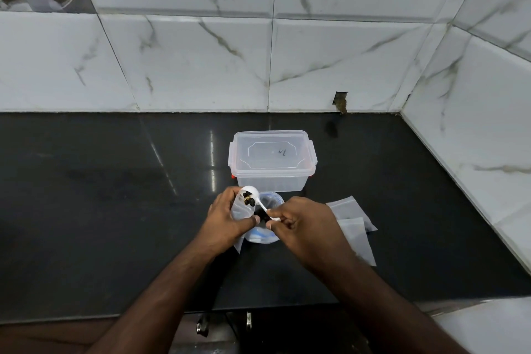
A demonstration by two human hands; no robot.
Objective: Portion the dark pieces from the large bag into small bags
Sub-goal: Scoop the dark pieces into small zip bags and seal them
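Observation:
My left hand (222,217) holds a small clear bag (242,208) upright, its mouth turned toward the spoon. My right hand (301,220) pinches the handle of a white plastic spoon (254,194). The spoon's bowl sits at the small bag's mouth with a few dark pieces (248,200) on it. Between and below my hands stands the large clear bag (268,204) with blue print, open at the top and partly hidden by my fingers.
A clear lidded plastic box (273,161) stands just behind the bags on the black counter (115,195). Several empty small bags (355,224) lie flat to the right of my right hand. Marble-tiled walls close off the back and right side.

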